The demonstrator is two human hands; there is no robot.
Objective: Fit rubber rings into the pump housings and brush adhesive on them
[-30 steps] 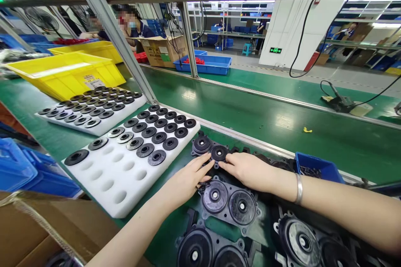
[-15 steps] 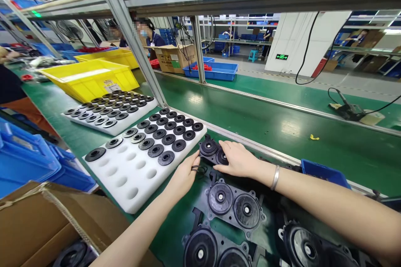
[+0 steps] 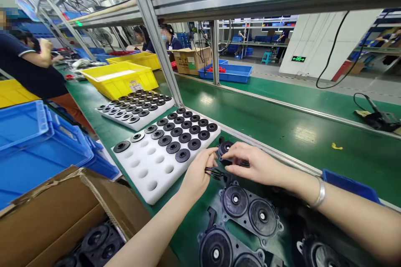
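Note:
My left hand (image 3: 198, 175) is closed around several thin black rings or loops (image 3: 214, 172), beside the white foam tray (image 3: 138, 181). To its right, my right hand (image 3: 255, 162) curves its fingers over a black twin-disc housing (image 3: 225, 147), whose right part the hand covers; whether it grips the housing is hidden. Nearer me on the green bench lie more twin-disc housings, one (image 3: 249, 210) just below my hands and another (image 3: 216, 250) at the bottom edge. Black discs (image 3: 182, 155) fill most of the foam tray, with bare round recesses at its near left.
Behind stand a second disc tray (image 3: 134, 126) and a yellow bin (image 3: 120, 79). A cardboard box (image 3: 109, 196) and blue crates (image 3: 40, 146) are at left. A metal post (image 3: 156, 37) rises behind the trays. A blue bin (image 3: 351, 185) sits right. A person (image 3: 34, 62) stands far left.
The view has turned left, so the bench appears shifted right. My left hand has closed more, and more black loops show in it. My right fingers have shifted over the far housing.

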